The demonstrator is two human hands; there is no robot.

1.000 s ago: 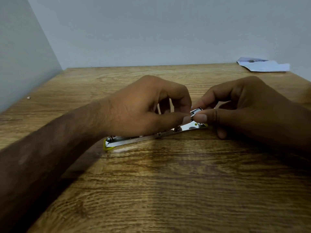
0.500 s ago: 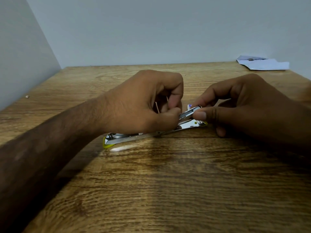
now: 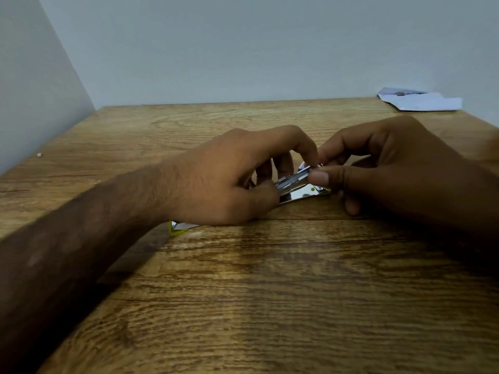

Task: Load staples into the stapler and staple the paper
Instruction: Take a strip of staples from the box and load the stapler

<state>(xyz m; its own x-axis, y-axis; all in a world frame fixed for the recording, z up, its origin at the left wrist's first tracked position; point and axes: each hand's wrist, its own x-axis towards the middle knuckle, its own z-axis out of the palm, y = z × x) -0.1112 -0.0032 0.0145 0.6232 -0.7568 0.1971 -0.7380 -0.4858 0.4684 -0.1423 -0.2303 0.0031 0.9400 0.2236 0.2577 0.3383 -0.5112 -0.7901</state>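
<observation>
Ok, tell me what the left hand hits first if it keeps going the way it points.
The stapler, which the left hand pinches; just beyond it, probably the right hand.

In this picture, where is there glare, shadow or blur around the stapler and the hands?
Head view: bright glare on the stapler metal. Head view: the left hand and right hand look dim and slightly soft. Head view: a dark shadow lies on the table beneath the left arm. Head view: the far paper is small and unsharp.
</observation>
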